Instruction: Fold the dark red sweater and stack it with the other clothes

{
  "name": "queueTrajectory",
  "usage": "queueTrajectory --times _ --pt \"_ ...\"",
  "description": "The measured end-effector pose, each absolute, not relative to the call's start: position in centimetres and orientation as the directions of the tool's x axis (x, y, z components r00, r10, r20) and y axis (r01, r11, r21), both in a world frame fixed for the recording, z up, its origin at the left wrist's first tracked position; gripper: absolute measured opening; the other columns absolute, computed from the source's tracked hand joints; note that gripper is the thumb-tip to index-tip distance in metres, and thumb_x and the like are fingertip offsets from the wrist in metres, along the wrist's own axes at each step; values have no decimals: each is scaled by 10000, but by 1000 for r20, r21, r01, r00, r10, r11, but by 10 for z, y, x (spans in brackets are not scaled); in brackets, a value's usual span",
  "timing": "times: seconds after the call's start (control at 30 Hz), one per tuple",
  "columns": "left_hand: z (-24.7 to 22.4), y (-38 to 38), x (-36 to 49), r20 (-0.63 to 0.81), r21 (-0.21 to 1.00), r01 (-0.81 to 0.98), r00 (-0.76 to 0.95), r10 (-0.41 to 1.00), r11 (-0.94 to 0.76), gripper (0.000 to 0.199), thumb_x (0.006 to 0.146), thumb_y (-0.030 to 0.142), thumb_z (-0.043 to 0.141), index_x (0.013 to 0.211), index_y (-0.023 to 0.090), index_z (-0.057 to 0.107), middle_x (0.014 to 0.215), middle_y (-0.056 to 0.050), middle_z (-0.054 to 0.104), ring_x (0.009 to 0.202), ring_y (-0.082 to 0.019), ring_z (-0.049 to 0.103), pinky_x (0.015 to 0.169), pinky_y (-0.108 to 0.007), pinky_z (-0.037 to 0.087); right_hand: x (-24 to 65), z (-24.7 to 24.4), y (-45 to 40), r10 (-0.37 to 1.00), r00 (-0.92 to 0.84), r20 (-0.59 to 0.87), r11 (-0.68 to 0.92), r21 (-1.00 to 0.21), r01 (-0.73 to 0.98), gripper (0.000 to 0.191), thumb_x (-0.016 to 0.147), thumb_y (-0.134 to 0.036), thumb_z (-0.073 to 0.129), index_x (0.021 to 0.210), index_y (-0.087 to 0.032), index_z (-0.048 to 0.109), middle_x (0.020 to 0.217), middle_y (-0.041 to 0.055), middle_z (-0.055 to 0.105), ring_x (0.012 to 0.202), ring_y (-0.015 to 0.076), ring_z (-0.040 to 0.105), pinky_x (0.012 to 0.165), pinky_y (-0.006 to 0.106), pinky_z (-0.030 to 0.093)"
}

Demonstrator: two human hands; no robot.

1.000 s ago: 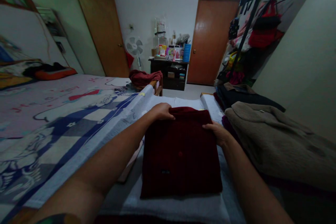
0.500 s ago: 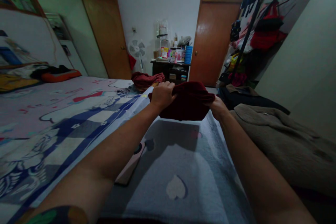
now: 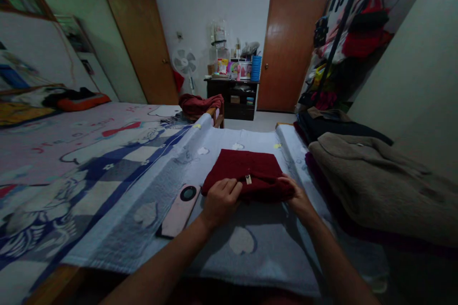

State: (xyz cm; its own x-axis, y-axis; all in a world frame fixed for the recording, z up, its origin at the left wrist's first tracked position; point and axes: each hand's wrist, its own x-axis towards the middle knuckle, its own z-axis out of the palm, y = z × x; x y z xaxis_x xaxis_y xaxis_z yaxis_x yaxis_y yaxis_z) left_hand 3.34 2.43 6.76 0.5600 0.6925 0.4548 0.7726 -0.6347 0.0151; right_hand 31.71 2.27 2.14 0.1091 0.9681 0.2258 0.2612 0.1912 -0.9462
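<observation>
A dark red garment (image 3: 250, 164), folded into a compact bundle with a small pale tag near its front edge, lies on the light blue cloth with heart shapes (image 3: 214, 257). My left hand (image 3: 223, 198) grips its near left corner, fingers curled over the fabric. At the near right corner, my right hand (image 3: 295, 195) pinches the edge, with the thumb side on top. A pink phone-like object with a round black camera area (image 3: 179, 214) lies left of my left hand.
A brown fleece coat (image 3: 379, 181) lies on dark clothes at the right. On the left is a bed with a patterned blanket (image 3: 71, 152). A rust-red cloth (image 3: 200, 105) sits on a wooden rail beyond. A fan (image 3: 185, 63) and a dark cabinet (image 3: 229, 100) stand at the back.
Both hands have come down and nearer with the dark red garment, which hung raised before and now rests on the blue cloth. The phone-like object is now uncovered.
</observation>
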Motion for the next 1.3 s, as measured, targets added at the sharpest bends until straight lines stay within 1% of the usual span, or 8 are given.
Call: queueTrajectory --times 0.23,0.47,0.6,0.77,0.93,1.03,1.17,1.3 --pt "19 -16 30 313 -3 710 669 674 -704 232 871 162 538 1084 225 605 1088 -88 651 1003 -257 586 898 -413 466 333 -2 -18 993 -78 92 121 -750 650 707 563 -43 490 1214 -277 629 1492 39 378 1392 240 308 1163 433 221" --pt "43 -17 19 377 301 626 614 693 -719 253 891 302 543 1124 240 621 1219 -71 620 1135 -236 550 1017 -416 417 314 26 2 981 -75 177 179 -704 687 413 736 -73 501 1045 -247 712 1335 70 565 1285 262 461 1145 443 266" --pt "43 6 19 401 384 735 412 818 -558 294 937 250 433 1172 215 606 1306 -81 577 1232 -217 505 1072 -405 381 272 38 24 943 -127 307 306 -654 692 359 883 -206 466 1206 -210 623 1360 102 550 1315 255 443 1145 441 285" --pt "28 27 23 158 436 848 258 953 -302 356 916 276 462 1240 163 562 1310 -123 578 1219 -235 530 1057 -368 379 242 20 27 969 -193 151 244 -503 829 458 915 -252 467 1360 -146 494 1467 140 432 1394 270 330 1147 471 255" --pt "33 41 29 21 667 740 92 996 -83 479 864 386 561 1271 139 508 1278 -155 598 1170 -259 573 983 -357 430 239 12 20 974 -222 32 220 -344 913 496 938 -303 436 1407 -140 446 1536 122 320 1432 282 238 1151 482 216" --pt "36 47 30 -34 826 564 34 999 8 466 784 299 652 1212 156 534 1210 -126 633 1085 -247 613 910 -346 477 241 13 23 973 -231 -2 217 -340 915 516 930 -317 443 1414 -138 439 1542 126 305 1432 280 239 1150 469 215" --pt "31 45 23 98 940 335 -79 992 -66 399 797 200 605 1191 201 537 1202 -77 626 1102 -208 596 930 -338 478 241 14 26 972 -231 -33 205 -347 915 550 916 -329 456 1432 -141 415 1552 121 284 1435 279 230 1154 454 201" --pt "22 35 13 280 849 499 -151 948 -171 438 859 185 518 1292 218 468 1233 -75 598 1143 -201 567 999 -367 442 240 17 26 972 -225 -63 190 -350 917 560 911 -338 457 1433 -140 414 1555 123 276 1436 274 226 1154 442 199"
